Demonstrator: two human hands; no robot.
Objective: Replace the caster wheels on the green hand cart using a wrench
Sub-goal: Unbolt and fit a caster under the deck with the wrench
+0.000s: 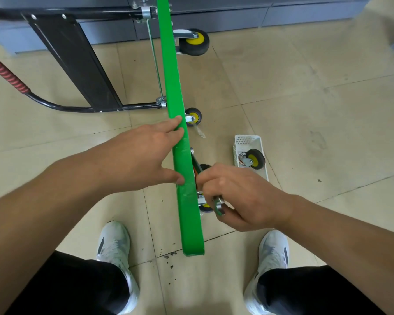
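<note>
The green hand cart [172, 71] stands on its side on the floor, its deck edge running from top centre toward me. My left hand [143, 153] rests on that edge with straight fingers and the thumb against the deck. My right hand [234, 196] grips a wrench [218, 204] on the underside, beside a near caster [205, 206] that the deck and hand mostly hide. Farther along, a small caster [194, 116] and a large one [193, 42] stick out to the right.
A white basket [248, 140] with a spare caster [253, 158] sits on the tiles to the right. The cart's black handle [55, 105] with its red grip lies to the left. Grey cabinets [237, 17] line the back. My shoes are on either side of the deck's near end.
</note>
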